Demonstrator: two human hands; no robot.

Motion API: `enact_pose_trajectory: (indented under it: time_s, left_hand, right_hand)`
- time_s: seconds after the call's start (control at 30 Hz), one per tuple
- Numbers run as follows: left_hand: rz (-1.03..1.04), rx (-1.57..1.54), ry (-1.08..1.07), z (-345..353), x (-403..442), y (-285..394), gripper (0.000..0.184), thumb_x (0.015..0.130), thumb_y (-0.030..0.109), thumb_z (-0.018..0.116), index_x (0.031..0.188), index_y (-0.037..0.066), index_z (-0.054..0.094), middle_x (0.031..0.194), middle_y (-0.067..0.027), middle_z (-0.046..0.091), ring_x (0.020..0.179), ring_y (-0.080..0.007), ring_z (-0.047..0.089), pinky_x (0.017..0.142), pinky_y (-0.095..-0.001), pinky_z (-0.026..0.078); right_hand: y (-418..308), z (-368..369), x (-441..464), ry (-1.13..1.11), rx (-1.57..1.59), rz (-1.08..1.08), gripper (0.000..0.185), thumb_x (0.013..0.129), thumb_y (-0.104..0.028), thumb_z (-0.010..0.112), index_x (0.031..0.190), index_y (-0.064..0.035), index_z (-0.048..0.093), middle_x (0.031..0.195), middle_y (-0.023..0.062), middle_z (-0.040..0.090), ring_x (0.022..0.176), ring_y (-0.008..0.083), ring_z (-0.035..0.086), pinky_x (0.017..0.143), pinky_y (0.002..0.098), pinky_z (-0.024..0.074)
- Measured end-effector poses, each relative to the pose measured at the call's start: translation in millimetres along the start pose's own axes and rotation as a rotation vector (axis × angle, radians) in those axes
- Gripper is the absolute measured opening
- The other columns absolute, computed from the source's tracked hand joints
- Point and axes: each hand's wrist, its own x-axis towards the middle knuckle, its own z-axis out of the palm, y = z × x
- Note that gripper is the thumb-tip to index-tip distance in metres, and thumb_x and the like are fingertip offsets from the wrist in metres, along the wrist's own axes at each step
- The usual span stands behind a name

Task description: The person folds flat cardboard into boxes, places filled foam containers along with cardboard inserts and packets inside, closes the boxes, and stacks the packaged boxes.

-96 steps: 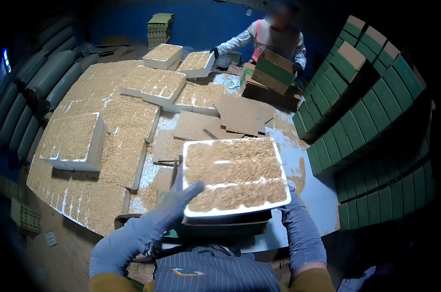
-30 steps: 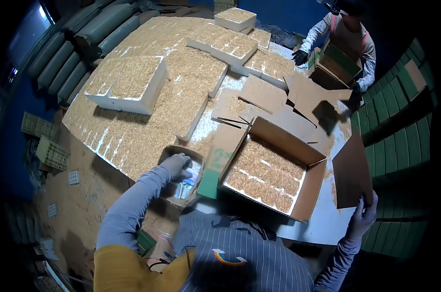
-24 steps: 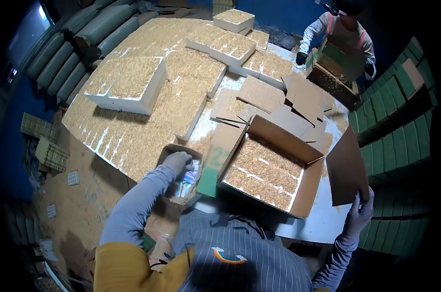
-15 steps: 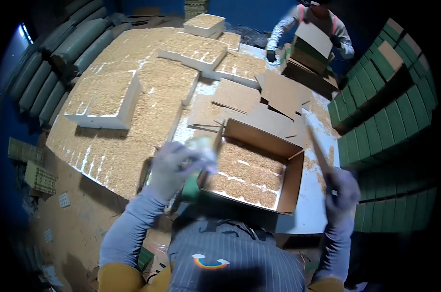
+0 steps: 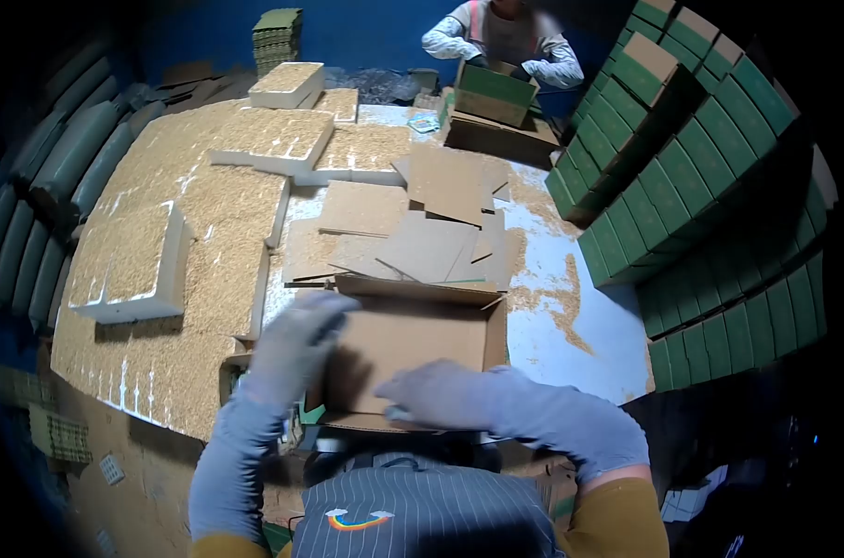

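Observation:
An opened cardboard box (image 5: pixel 498 349) stands at the table's front edge, with a plain brown cardboard sheet (image 5: pixel 413 330) lying inside over its contents. My left hand (image 5: pixel 296 352), gloved in grey and smeared by motion, is at the box's left wall; its fingers are too blurred to read. Reaching across the front of the box, my right hand (image 5: pixel 433 392) has its gloved fingers stretched leftward, low over the sheet. Whether those fingers touch the sheet I cannot tell.
Flat cardboard pieces (image 5: pixel 413 244) lie behind the box. White trays filled with tan grains (image 5: pixel 129 256) cover the left side. Green boxes (image 5: pixel 710 200) are stacked at right. Across the table, a person (image 5: pixel 506 46) handles a green box (image 5: pixel 494 96).
The brown sheet now covers the grain-filled tray in the box. My right hand has moved left from beside the box to over it, no longer holding the flat brown piece. The view has shifted.

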Motion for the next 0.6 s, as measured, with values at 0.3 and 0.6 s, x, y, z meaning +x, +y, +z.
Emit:
enact_pose_trajectory:
  time_s: [0.3,0.6]
  left_hand:
    - [-0.462,-0.386,-0.431,71.4,-25.1,-112.0,0.099,0.083,0.068,0.055,0.146,-0.001,0.023,0.138,-0.0229,0.044,0.129,-0.0302,0.041,0.107,-0.0358,0.033]
    - [-0.520,-0.693,-0.110,103.0,-30.7,-69.9,0.057,0.082,0.026,0.070,0.124,-0.003,0.046,0.110,-0.0173,0.062,0.100,-0.0241,0.061,0.087,-0.0321,0.048]
  right_hand:
    - [142.1,116.2,-96.8,0.468,1.150,0.340,0.039,0.093,-0.028,0.059,0.129,-0.0173,0.054,0.105,-0.0016,0.060,0.098,0.0085,0.057,0.087,0.0265,0.0466]
    - [90.1,121.0,-35.3,0.887,1.256,0.642,0.105,0.079,-0.053,0.070,0.146,0.0074,0.016,0.149,0.0259,0.024,0.140,0.0325,0.022,0.115,0.0361,0.0193]
